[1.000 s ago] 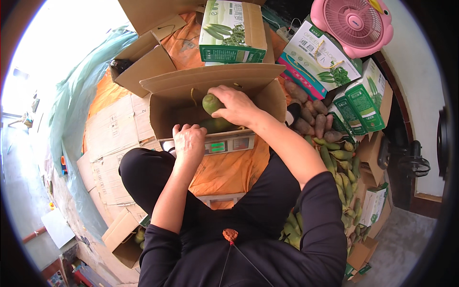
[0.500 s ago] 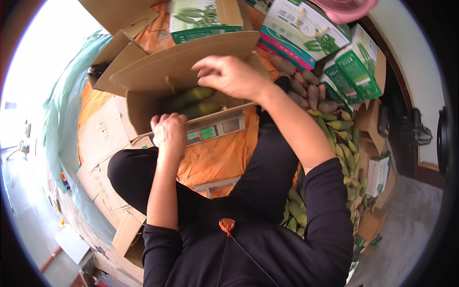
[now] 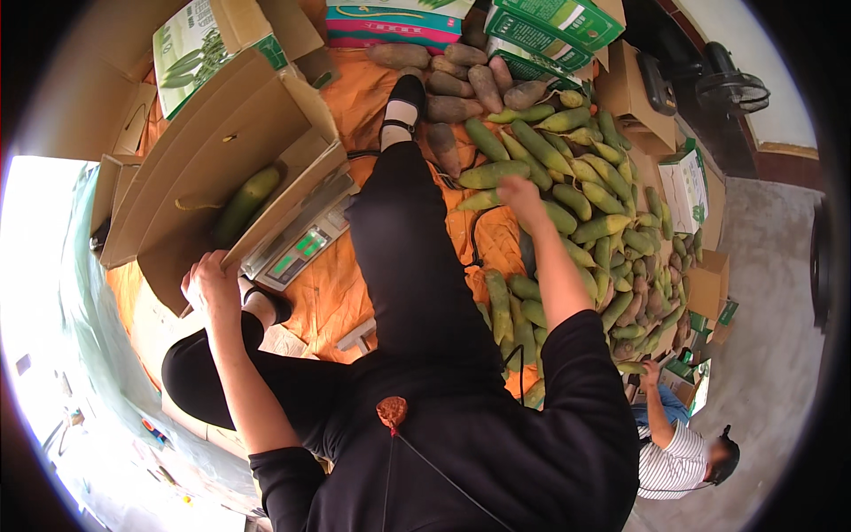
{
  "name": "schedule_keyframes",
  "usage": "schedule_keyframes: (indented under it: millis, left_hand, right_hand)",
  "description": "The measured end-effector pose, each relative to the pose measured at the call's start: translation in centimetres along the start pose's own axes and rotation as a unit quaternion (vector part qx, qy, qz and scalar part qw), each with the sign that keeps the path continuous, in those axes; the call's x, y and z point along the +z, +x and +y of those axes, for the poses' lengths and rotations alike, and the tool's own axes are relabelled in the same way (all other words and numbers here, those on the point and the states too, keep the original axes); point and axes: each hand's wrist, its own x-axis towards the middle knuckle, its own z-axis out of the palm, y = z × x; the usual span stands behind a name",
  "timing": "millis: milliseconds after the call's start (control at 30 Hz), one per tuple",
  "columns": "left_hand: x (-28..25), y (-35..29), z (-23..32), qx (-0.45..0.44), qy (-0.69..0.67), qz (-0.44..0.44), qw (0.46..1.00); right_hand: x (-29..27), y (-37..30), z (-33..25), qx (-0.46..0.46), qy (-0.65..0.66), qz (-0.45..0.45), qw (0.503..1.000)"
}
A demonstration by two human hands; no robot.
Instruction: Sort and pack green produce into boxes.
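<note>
An open cardboard box (image 3: 288,206) stands on a digital scale (image 3: 306,241) with lit green displays. A long green radish (image 3: 251,202) lies inside it; the near wall hides part of the inside. At the box's near corner, my left hand (image 3: 211,285) has its fingers bent over the wall's edge. My right hand (image 3: 525,199) is over the big heap of green radishes (image 3: 603,202) to my right. Motion smears its fingers, so I cannot make out their grip or whether they touch a radish.
Reddish-brown roots (image 3: 450,84) lie beyond the heap on an orange sheet (image 3: 341,297). Green-and-white cartons (image 3: 554,27) stand behind them, and another printed carton (image 3: 191,58) is past the box. At lower right, a person in a striped shirt (image 3: 678,461) reaches toward the heap.
The view has turned right. My right hand has gone from above the box to the radish heap. My left hand stays at the box's near corner. Another person has come into view.
</note>
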Motion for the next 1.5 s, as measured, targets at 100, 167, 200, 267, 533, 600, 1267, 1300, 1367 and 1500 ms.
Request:
schedule_keyframes:
  millis: [100,167,200,267,533,600,1267,1300,1367,1500]
  left_hand:
    - [0.1,-0.3,-0.7,-0.001,0.003,0.001,1.000]
    - [0.1,-0.4,-0.5,0.013,-0.019,0.019,1.000]
    - [0.0,-0.4,-0.5,0.013,-0.015,0.017,1.000]
    - [0.1,-0.2,-0.2,-0.001,-0.042,0.006,0.999]
    - [0.0,-0.2,-0.3,0.003,-0.046,0.004,0.999]
    - [0.0,-0.2,-0.1,0.006,-0.051,0.009,0.999]
    - [-0.9,-0.4,0.4,-0.027,-0.064,0.020,0.997]
    - [-0.9,-0.4,0.4,-0.032,-0.069,0.024,0.997]
    - [-0.8,-0.4,0.3,-0.022,-0.069,0.025,0.997]
    - [-1.1,-0.5,0.4,-0.031,-0.067,0.026,0.997]
  right_hand:
    - [2.8,-2.6,3.9,0.197,0.006,-0.041,0.980]
    - [4.3,-3.5,6.4,0.234,0.017,-0.034,0.972]
    - [5.2,-3.6,7.3,0.250,0.027,-0.039,0.967]
    - [6.3,-3.5,9.2,0.270,0.038,-0.039,0.961]
    - [10.3,0.6,6.1,-0.129,-0.501,-0.051,0.854]
    - [11.0,2.1,5.7,-0.159,-0.513,-0.046,0.842]
    - [6.8,1.3,1.7,-0.179,-0.661,-0.191,0.703]
    - [5.9,1.0,1.2,-0.175,-0.638,-0.176,0.729]
    - [4.2,1.1,2.0,-0.203,-0.602,-0.115,0.763]
    - [0.3,0.7,1.6,-0.206,-0.417,0.027,0.885]
